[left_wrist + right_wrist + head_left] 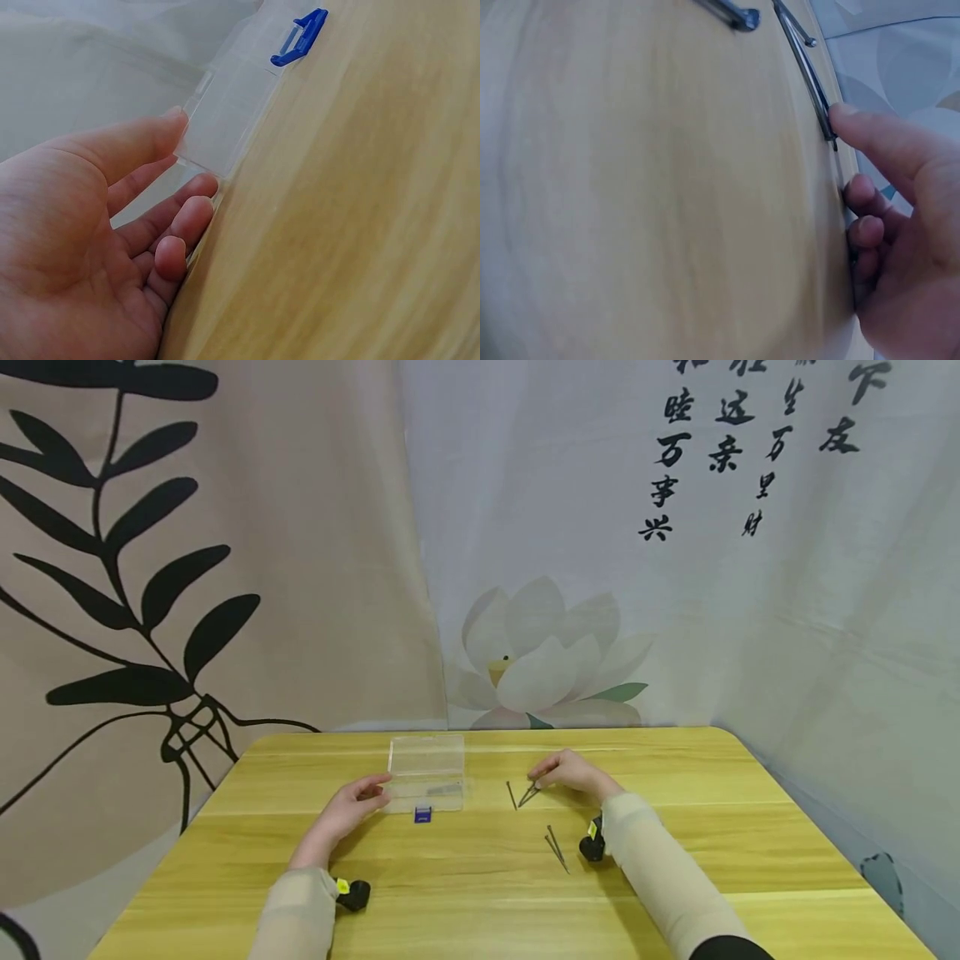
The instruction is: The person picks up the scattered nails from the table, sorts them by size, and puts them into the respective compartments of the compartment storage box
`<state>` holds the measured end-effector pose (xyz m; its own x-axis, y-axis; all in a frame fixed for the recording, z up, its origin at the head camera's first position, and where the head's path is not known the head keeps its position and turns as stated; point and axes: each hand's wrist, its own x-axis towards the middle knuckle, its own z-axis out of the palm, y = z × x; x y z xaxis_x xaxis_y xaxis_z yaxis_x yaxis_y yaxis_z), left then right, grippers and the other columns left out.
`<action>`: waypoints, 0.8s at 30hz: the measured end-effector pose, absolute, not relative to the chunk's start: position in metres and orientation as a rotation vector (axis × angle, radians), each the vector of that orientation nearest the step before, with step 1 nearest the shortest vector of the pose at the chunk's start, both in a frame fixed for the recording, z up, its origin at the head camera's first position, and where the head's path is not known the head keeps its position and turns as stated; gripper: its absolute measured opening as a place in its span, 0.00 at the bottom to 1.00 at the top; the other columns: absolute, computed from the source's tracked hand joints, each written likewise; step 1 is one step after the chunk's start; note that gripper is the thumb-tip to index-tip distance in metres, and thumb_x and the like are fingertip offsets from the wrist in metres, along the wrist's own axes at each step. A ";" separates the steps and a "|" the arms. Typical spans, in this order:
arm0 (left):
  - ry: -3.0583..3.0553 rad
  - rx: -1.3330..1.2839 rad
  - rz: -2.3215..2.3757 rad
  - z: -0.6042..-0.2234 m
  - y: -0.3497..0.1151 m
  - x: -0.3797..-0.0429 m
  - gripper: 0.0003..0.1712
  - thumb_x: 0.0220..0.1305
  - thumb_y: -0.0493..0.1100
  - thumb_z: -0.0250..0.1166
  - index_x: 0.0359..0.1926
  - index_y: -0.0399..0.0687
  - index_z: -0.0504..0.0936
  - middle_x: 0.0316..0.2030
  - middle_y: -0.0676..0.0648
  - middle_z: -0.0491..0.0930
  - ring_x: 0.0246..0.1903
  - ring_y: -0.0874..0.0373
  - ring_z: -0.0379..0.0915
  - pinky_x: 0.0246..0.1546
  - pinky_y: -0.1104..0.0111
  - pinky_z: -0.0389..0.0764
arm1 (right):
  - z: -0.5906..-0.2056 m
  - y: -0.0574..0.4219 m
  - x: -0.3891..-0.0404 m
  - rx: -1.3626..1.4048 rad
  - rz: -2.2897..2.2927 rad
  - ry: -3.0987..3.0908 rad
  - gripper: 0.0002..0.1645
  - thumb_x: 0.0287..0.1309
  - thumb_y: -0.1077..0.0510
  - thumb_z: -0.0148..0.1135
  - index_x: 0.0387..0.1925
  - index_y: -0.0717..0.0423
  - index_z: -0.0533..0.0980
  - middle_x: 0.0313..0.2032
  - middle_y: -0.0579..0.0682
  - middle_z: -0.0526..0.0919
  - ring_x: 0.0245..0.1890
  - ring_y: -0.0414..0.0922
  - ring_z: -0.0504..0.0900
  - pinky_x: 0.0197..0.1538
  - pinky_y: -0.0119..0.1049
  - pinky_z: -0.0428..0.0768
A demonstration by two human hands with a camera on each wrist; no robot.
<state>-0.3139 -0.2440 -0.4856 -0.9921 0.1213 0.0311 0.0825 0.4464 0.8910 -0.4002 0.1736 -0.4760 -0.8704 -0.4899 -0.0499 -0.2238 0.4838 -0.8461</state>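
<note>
A clear plastic box (pixel 426 772) lies on the table with its lid raised at the back and a blue latch (pixel 423 815) at its front. My left hand (pixel 358 802) holds the box's left end, the thumb (pixel 161 135) on its upper edge and curled fingers close by the lower corner. To the right of the box, my right hand (pixel 572 772) pinches dark metal nails (pixel 528 795) near their head ends, the tips pointing down to the left. Another nail (pixel 512 794) lies just left of them. Two more nails (pixel 557 850) lie nearer me, side by side.
The wooden table (pixel 450 902) has rounded far corners. Behind it hangs a cloth (pixel 337 568) with printed leaves, a lotus and writing. Inside the box's front right part lies a small greyish thing (pixel 444 790). Black wrist cameras (pixel 354 895) sit on both cuffs.
</note>
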 end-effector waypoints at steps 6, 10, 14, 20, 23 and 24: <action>2.648 0.182 1.631 -0.488 -0.245 -0.313 0.25 0.68 0.39 0.61 0.65 0.37 0.71 0.50 0.39 0.74 0.48 0.48 0.69 0.44 0.63 0.73 | -0.475 0.168 -0.399 -0.520 -1.299 2.490 0.11 0.54 0.65 0.69 0.40 0.60 0.86 0.41 0.51 0.87 0.51 0.50 0.80 0.61 0.50 0.68; 2.642 0.174 1.643 -0.487 -0.244 -0.312 0.25 0.68 0.38 0.61 0.64 0.37 0.71 0.50 0.39 0.74 0.48 0.48 0.69 0.43 0.63 0.73 | -0.474 0.166 -0.399 -0.484 -1.272 2.514 0.09 0.54 0.64 0.69 0.39 0.58 0.86 0.40 0.50 0.87 0.50 0.48 0.79 0.62 0.52 0.66; 2.645 0.178 1.638 -0.487 -0.244 -0.313 0.25 0.69 0.38 0.61 0.65 0.37 0.71 0.51 0.39 0.74 0.50 0.47 0.69 0.45 0.62 0.73 | -0.474 0.167 -0.400 -0.473 -1.237 2.550 0.07 0.54 0.62 0.70 0.37 0.57 0.87 0.39 0.49 0.87 0.50 0.48 0.79 0.62 0.53 0.65; 2.637 0.178 1.655 -0.486 -0.242 -0.313 0.25 0.68 0.38 0.61 0.64 0.38 0.72 0.51 0.39 0.74 0.50 0.48 0.69 0.44 0.63 0.73 | -0.475 0.171 -0.398 -0.502 -1.218 2.557 0.07 0.56 0.63 0.68 0.37 0.59 0.85 0.39 0.49 0.86 0.49 0.49 0.79 0.61 0.53 0.66; 2.632 0.173 1.662 -0.486 -0.242 -0.313 0.24 0.68 0.38 0.61 0.64 0.38 0.73 0.51 0.38 0.74 0.49 0.49 0.69 0.43 0.64 0.73 | -0.474 0.173 -0.397 -0.540 -1.194 2.555 0.07 0.59 0.63 0.65 0.39 0.61 0.84 0.39 0.49 0.85 0.48 0.48 0.79 0.60 0.52 0.68; 2.631 0.178 1.662 -0.486 -0.242 -0.313 0.24 0.68 0.38 0.61 0.64 0.37 0.72 0.51 0.38 0.74 0.48 0.49 0.69 0.42 0.65 0.73 | -0.474 0.174 -0.397 -0.545 -1.188 2.552 0.07 0.60 0.63 0.65 0.39 0.61 0.84 0.39 0.48 0.85 0.48 0.47 0.79 0.59 0.52 0.68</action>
